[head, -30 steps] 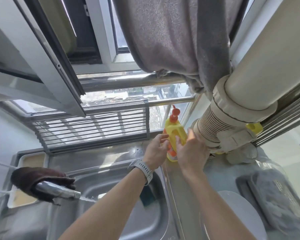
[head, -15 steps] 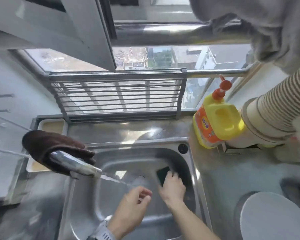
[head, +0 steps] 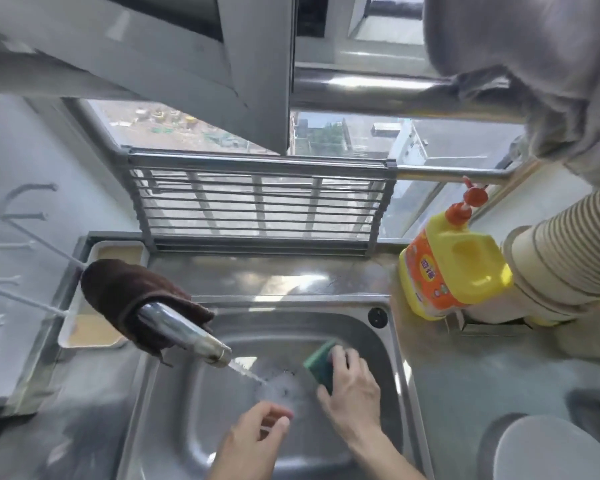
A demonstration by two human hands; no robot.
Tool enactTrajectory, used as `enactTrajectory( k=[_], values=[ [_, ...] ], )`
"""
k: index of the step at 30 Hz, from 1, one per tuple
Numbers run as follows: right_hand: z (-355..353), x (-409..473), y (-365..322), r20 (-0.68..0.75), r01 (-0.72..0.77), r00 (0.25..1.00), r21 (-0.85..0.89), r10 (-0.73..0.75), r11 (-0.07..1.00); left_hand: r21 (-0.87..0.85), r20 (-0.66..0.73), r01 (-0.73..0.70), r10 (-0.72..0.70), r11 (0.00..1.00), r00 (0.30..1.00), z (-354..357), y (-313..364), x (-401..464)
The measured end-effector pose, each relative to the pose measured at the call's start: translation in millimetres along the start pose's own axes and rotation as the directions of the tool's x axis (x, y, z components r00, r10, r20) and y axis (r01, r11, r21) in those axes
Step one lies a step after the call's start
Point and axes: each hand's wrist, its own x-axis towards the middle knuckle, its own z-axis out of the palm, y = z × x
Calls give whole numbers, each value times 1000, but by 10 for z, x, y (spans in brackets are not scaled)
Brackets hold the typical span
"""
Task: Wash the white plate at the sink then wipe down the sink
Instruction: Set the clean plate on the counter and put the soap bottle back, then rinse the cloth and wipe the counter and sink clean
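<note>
A person's right hand [head: 352,382] grips a green rectangular scrubbing sponge [head: 321,363] inside the stainless-steel sink basin [head: 392,362], holding it tilted just above the basin floor on the right side of the sink. The left hand [head: 253,436], fingers loosely curled with thumb and fingertips close together and nothing visible between them, hangs over the front of the sink, just below a thin stream of water [head: 246,372] running from the chrome tap spout [head: 184,332]. A dark brown cloth [head: 125,292] is draped over the tap at the sink's left rear corner. Right of the sink, on the grey steel desk [head: 465,386], a round white plate [head: 558,448] sits at the near edge, well apart from both hands. A yellow plastic detergent bottle with an orange label and red pump [head: 447,268] stands at the sink's right rear corner, against a ribbed beige duct hose [head: 565,244]. A grey metal slatted rack [head: 257,202] leans upright behind the sink, against the window.
</note>
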Motion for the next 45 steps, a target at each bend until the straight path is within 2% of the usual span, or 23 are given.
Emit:
enactTrajectory(
  k=[2, 3, 4, 7, 9, 12, 14, 20, 23, 25, 27, 28, 29, 31, 33, 35, 36, 38, 41, 43, 45],
  values=[
    [-29, -14, 25, 171, 33, 985, -42, -26, 999, -9, -17, -10, 10, 1000, 1000, -16, 29, -37],
    [-43, -10, 39, 214, 42, 976, -54, -29, 998, -12, -23, -16, 16, 1000, 1000, -28, 40, -43],
    [-106, 6, 45, 199, 51, 979, -39, -42, 998, -8, -20, -16, 16, 1000, 1000, -44, 53, -43],
    [-539, 134, 48, -23, 153, 988, 10, -152, 988, 7, -16, -1, 1, 1000, 1000, -104, 72, -97],
    [-925, 343, 38, -165, 247, 957, 27, -240, 969, 12, -17, 6, -5, 1000, 1000, -152, 95, -142],
    [-1457, 780, 29, -241, 302, 924, -17, -297, 953, -1, -35, 24, -24, 1000, 999, -194, 148, -185],
    [-1622, 1040, 39, -218, 311, 922, -72, -319, 948, -32, -66, 26, -28, 999, 997, -207, 155, -179],
    [-1468, 1351, 95, 20, 240, 971, -141, -240, 960, -72, -110, 60, -68, 996, 992, -197, -13, -82],
    [-1469, 1287, 106, -9, 227, 973, -135, -231, 964, -58, -105, 62, -68, 996, 992, -227, -108, -59],
    [-1583, 1133, -24, -105, 248, 962, -59, -253, 967, -101, -144, 76, -90, 992, 986, -290, -138, -94],
    [-1816, 903, -355, -187, 284, 950, 185, -250, 941, -240, -235, 89, -147, 967, 961, -436, -96, -150],
    [-1946, 788, -567, -163, 269, 961, 336, -225, 903, -393, -254, 97, -210, 914, 944, -534, -40, -183],
    [-2070, 681, -806, -74, 216, 976, 491, -207, 844, -590, -234, 105, -294, 801, 927, -657, 12, -216],
    [-2252, 526, -1319, 229, -40, 956, 721, -184, 692, -883, -132, 69, -387, 464, 913, -920, 72, -267],
    [-2312, 444, -1734, 513, -332, 846, 721, -147, 608, -983, -12, 53, -352, 175, 936, -1152, 144, -314],
    [-2252, 417, -1997, 678, -467, 720, 633, -151, 617, -996, 92, 93, -248, -6, 964, -1303, 208, -313],
    [-2211, 423, -2086, 734, -516, 660, 595, -157, 616, -993, 116, 108, -209, -51, 971, -1363, 254, -315],
    [-2170, 453, -2208, 799, -595, 571, 562, -190, 575, -990, 133, 122, -168, -73, 977, -1463, 338, -325],
    [-2193, 462, -2296, 827, -645, 498, 555, -263, 526, -985, 153, 142, -122, -99, 981, -1581, 423, -370],
    [-2265, 437, -2308, 801, -649, 525, 596, -289, 473, -989, 137, 129, -111, -72, 984, -1647, 451, -411],
    [-2361, 458, -2283, 715, -639, 644, 698, -271, 324, -997, 73, 69, -111, -32, 991, -1737, 480, -501]
  ],
)
